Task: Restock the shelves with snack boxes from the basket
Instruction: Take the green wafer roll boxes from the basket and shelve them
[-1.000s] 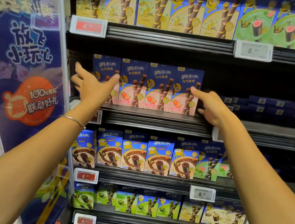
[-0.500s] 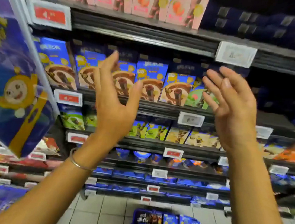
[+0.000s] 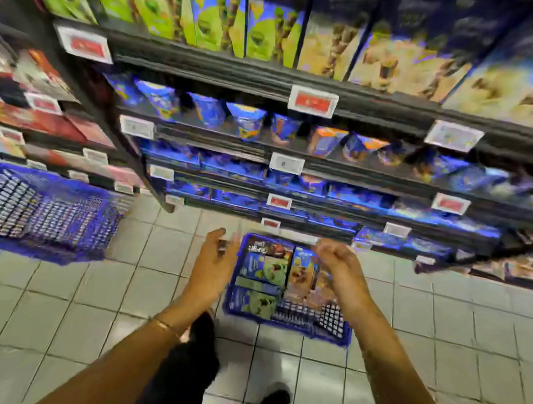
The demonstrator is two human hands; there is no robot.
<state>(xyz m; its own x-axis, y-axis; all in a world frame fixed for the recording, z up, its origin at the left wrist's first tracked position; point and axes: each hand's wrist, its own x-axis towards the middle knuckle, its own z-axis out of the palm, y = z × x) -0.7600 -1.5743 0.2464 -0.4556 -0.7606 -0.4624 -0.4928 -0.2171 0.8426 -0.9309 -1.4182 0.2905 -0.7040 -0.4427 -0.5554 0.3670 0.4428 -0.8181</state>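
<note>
Head view, tilted steeply down and smeared by motion blur: a blue mesh basket (image 3: 329,320) stands on the pale tiled floor (image 3: 79,313) at lower centre of the frame, just in front of the bottom shelves. Snack boxes (image 3: 265,270) lie flat in it, packed side by side, some green-fronted, some blue and brown; their print is too blurred to read.

Left hand (image 3: 215,262) hangs just left of the basket's rim, palm turned inward, fingers nearly straight and released, holding nothing. A thin bracelet (image 3: 163,324) circles that wrist. Right hand (image 3: 340,270) hovers over the basket's upper right corner, fingers loosely bent and blurred, nothing grasped. Neither hand touches a box.

A second blue basket (image 3: 9,205) sits at the left edge of the frame, well apart from the first. Across the top, the shelf (image 3: 208,62) carries upright green boxes (image 3: 213,16) and yellow boxes (image 3: 407,61), with a red price tag (image 3: 313,102) clipped to its front edge. Lower shelves hold blue packs. Dark trouser legs (image 3: 189,375) show at the bottom.
</note>
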